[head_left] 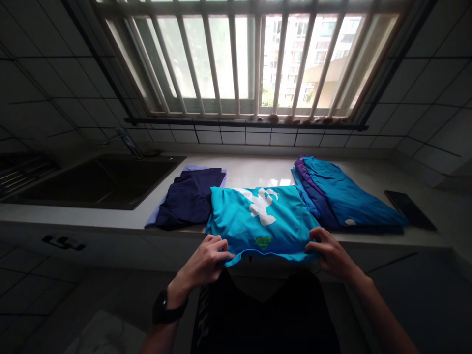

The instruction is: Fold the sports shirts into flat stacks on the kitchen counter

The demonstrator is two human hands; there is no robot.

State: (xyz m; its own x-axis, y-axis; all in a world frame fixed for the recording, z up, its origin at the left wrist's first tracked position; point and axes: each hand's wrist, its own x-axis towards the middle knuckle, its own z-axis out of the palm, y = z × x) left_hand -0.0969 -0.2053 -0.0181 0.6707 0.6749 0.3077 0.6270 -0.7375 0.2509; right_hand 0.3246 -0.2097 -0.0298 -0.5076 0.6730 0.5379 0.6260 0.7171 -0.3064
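Note:
A turquoise T-shirt (pixel 236 216) with a white print and a small green logo lies partly on the counter, its near edge lifted past the counter's front. My left hand (pixel 208 258) pinches the near left corner of this edge. At the near right corner, my right hand (pixel 328 250) grips the cloth between thumb and fingers. The edge sags a little between the two hands. Left of the shirt lies a folded dark navy garment (pixel 190 196) over a lilac one (pixel 157 215). To its right is a stack of folded clothes (pixel 346 191), blue on top, with purple showing.
A dark sink (pixel 92 179) with a faucet (pixel 127 142) is set into the white counter (pixel 247 167) on the left. A dark flat object, perhaps a phone (pixel 409 209), lies at the right. Behind is a barred window (pixel 243 59) with small stones on its sill.

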